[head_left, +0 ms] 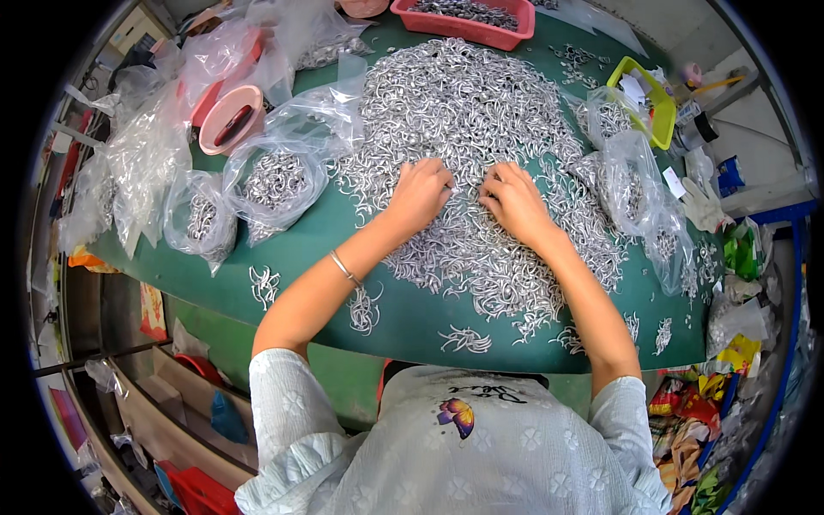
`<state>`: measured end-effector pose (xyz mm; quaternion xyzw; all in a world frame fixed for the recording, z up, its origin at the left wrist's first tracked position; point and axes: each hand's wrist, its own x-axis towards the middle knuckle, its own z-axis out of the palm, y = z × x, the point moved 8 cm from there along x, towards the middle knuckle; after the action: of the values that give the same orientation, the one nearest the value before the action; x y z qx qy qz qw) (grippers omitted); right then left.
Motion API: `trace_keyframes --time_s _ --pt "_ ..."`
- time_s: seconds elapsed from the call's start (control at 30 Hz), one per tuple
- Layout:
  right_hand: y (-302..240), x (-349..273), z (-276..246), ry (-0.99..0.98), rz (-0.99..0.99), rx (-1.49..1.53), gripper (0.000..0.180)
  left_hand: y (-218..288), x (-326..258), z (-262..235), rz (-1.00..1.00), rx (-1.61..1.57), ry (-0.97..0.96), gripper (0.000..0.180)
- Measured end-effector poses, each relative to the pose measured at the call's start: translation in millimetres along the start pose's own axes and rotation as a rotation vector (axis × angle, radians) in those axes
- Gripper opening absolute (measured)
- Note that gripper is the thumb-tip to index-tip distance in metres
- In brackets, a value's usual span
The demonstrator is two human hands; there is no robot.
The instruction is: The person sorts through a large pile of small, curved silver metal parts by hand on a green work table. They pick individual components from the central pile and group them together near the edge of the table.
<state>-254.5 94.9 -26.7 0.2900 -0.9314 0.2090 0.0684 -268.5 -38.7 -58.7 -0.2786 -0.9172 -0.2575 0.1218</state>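
A wide pile of small curved silver metal pieces (463, 103) covers the middle of the green table (206, 266). Over its middle, my left hand (421, 193) rests with curled fingers pressed together, the tips among the pieces. My right hand (516, 202) faces it a short gap away, fingers likewise bent in toward the thumb. Whatever the fingertips pinch is too small and hidden to make out. Between the hands lie more loose pieces. A small separate cluster of pieces (465, 340) is at the table's near edge.
Clear plastic bags of metal pieces (273, 184) stand left of the pile, by a pink bowl (232, 120). More filled bags (631, 189) line the right side, near a yellow-green basket (661, 107). At the far edge is a red tray (506, 36). White gloves (704, 206) lie far right.
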Motion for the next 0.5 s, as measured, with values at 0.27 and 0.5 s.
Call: trace_keyframes --time_s 0.27,0.5 --pt "-5.6 -27.6 -29.4 -0.019 0.039 0.138 0.018 13.2 2.9 -1.7 0.181 0.048 -0.033 0.011" --pt "2.8 -70.3 -64.9 0.026 0.128 0.322 0.016 24.1 5.4 1.9 0.292 0.128 -0.090 0.010"
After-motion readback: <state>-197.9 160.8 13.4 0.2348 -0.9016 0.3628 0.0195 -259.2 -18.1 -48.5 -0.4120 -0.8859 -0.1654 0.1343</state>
